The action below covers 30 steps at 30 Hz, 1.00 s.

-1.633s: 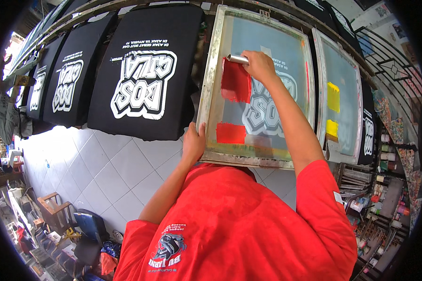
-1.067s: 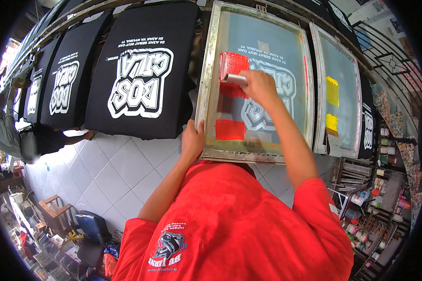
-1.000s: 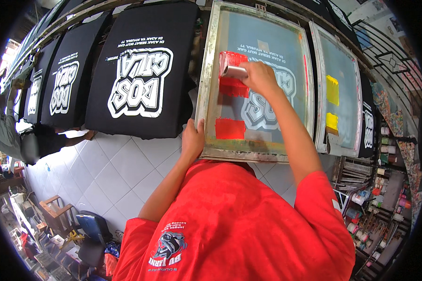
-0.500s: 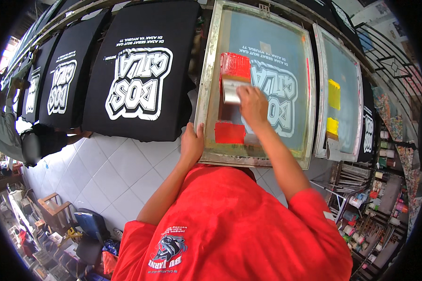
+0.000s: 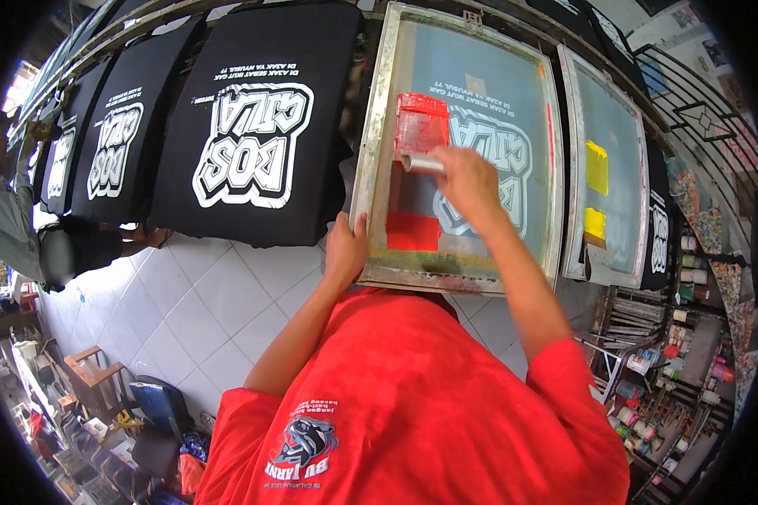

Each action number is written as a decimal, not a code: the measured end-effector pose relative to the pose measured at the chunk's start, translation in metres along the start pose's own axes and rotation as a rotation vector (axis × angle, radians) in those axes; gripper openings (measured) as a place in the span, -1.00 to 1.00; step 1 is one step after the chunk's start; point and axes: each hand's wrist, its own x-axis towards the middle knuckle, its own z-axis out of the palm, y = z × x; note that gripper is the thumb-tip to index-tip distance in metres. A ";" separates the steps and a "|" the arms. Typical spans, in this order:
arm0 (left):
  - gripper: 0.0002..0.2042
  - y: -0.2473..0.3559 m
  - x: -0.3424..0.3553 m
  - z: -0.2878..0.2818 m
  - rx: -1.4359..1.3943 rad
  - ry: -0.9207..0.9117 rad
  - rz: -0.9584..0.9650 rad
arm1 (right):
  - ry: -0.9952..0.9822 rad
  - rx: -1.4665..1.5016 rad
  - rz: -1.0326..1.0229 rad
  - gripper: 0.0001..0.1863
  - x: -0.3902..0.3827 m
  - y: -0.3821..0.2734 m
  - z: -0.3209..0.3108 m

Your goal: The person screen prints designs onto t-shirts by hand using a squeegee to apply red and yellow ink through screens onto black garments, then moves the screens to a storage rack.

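In front of me lies a screen-printing frame [image 5: 364, 181] with a pale mesh, through which white lettering on black cloth shows. My left hand [image 5: 345, 248] grips the frame's lower left side, its thumb at the rim. My right hand [image 5: 470, 178] is closed around a squeegee [image 5: 421, 163], tilted so that mostly its narrow edge shows. The squeegee is at the lower end of a streaky patch of red ink [image 5: 423, 133], which has a thicker bright band at its top. Nearer me on the mesh is a second, solid red patch [image 5: 413, 232].
Left of the frame is a black printed T-shirt [image 5: 253, 160], with more beyond. A second screen [image 5: 619, 181] with yellow patches stands at the right. Shelves of ink containers [image 5: 648, 421] are lower right. Another person [image 5: 25, 227] is at the far left.
The squeegee has tipped over, showing less of its flat face. The upper red patch has turned from solid to streaky, with ink gathered at its top. My left hand stays on the frame.
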 end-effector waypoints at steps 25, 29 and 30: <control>-0.61 0.002 -0.004 -0.003 -0.007 -0.034 -0.013 | -0.040 0.036 0.068 -0.75 0.071 0.022 -0.036; -0.61 0.002 -0.004 -0.004 0.009 -0.048 -0.027 | -0.015 0.042 0.086 -0.70 0.003 -0.007 -0.026; -0.60 0.001 -0.004 -0.004 0.011 -0.044 -0.019 | 0.000 0.044 0.074 -0.68 -0.016 -0.016 -0.025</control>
